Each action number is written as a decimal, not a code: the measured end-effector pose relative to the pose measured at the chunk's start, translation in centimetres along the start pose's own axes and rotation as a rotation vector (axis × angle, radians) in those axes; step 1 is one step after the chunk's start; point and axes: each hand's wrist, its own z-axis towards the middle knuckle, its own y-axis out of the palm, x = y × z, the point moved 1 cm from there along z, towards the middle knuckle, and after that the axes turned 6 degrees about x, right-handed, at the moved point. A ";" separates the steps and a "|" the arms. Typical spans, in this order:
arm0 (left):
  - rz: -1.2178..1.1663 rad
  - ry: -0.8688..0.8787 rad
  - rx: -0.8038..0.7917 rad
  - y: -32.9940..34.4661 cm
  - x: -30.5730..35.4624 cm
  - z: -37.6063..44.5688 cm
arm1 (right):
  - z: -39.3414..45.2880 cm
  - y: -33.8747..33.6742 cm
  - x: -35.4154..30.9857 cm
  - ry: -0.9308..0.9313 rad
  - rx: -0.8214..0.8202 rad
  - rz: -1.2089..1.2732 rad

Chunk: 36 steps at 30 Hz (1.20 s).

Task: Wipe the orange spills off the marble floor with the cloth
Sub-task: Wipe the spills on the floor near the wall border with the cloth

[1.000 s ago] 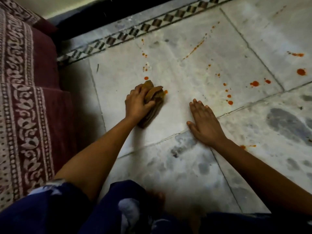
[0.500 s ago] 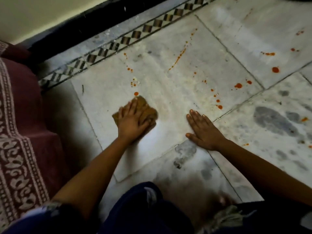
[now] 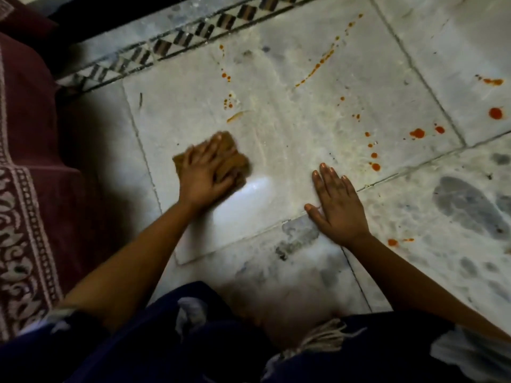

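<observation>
The marble floor [image 3: 290, 150] was laid in large pale slabs with dark joints, grey-veined nearer the person. A patterned border strip [image 3: 171, 45] of dark and light diamonds ran along its far edge, and a maroon rug [image 3: 25, 189] with a white scroll border lay at the left. Orange spills [image 3: 417, 133] dotted the slab: a cluster of drops [image 3: 229, 102] beyond the cloth, a thin streak [image 3: 318, 66] toward the border, and larger blots at the right, one [image 3: 495, 113] on the next slab.

Compared with half a second before, the single drop that had sat just beyond the cloth was gone, with a faint orange smear [image 3: 235, 116] in its place, and the cloth lay slightly nearer the person. The right hand had not shifted.

The left hand [image 3: 204, 175] pressed down on the brown folded cloth [image 3: 235, 158], fingers spread over its top and slightly bent, its grip blurred by motion. The cloth lay flat on the slab, left of centre, just short of the drop cluster. The right hand [image 3: 337, 205] rested flat on the floor, fingers straight and together, holding nothing.
</observation>
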 end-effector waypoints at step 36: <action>-0.005 -0.361 0.102 0.1 -1.8 10.3 | 9.3 0.3 -0.8 -0.047 0.136 -0.020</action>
